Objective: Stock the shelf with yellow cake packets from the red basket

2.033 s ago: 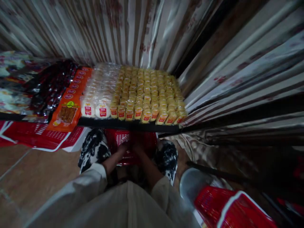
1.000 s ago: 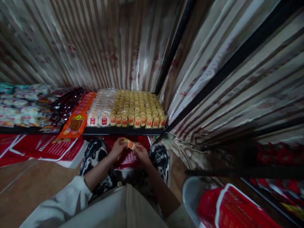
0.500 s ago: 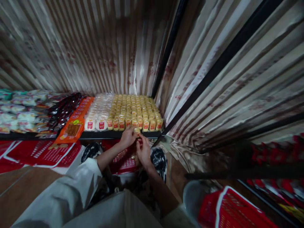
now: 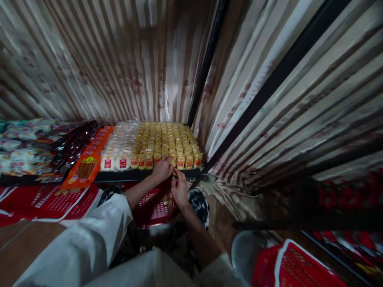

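A small yellow packet (image 4: pixel 172 160) sits at the front edge of the black shelf (image 4: pixel 143 175), in line with the rows of yellow packets (image 4: pixel 167 143), pinched between the left hand (image 4: pixel 161 170) and the right hand (image 4: pixel 179 187), whose fingertips meet on it, apparently to seat it upright. Below the shelf, between the person's knees, sits a red basket (image 4: pixel 152 207); left of the yellow rows lie white packets (image 4: pixel 115 159) and an orange pack (image 4: pixel 83 171).

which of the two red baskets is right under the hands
The basket between the knees, directly below both hands, left hand and right hand. The other basket sits apart at the lower right.
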The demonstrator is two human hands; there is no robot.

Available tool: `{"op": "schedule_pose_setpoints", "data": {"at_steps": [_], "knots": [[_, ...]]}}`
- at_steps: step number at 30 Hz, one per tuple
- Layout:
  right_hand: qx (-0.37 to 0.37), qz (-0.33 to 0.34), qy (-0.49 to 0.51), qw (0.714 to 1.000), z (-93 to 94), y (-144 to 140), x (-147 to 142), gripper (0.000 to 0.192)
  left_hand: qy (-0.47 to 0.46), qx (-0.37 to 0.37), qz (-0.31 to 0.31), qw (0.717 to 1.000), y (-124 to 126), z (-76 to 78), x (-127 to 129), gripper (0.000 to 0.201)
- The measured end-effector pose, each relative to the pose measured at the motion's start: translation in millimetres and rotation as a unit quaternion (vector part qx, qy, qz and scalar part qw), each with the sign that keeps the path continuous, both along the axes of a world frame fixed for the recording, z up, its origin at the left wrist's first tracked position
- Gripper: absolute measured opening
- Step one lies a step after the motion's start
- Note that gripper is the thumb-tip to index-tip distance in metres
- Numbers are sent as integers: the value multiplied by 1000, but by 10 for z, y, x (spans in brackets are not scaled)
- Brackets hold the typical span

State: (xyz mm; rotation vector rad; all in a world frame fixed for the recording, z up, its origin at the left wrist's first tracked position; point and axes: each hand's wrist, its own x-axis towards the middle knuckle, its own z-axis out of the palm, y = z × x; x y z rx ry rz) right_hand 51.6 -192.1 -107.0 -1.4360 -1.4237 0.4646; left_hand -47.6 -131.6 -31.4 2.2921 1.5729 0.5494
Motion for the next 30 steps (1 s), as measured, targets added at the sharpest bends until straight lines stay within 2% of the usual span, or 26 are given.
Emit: {"op": "schedule_pose_setpoints", "data": {"at_steps": [5,9,12,16,20,27,30], "knots": [[-3,-8,-14,1000,-19,40,4,44,-9,-9,-6,1000,63,-15,24,33],[7,-15,-30,999,-15,59,7,44,-44,13,-35,998,42,-77,76,37],[10,-14,-44,999,-7,78,16,44,-49,32,-27,998,46,-139,93,38],[13,-26,-68,997,-27,105,15,44,-69,47,-21,996,33,-227,66,45],[19,-34,-82,996,-74,123,13,46,-96,45,-14,994,-66,-323,4,42],[3,-30,-84,996,-137,157,58,49,-128,4,-68,989,-168,-561,-38,47],[-2,-21,-87,996,-140,172,73,53,-143,-10,-60,988,-137,-640,-29,48]]}}
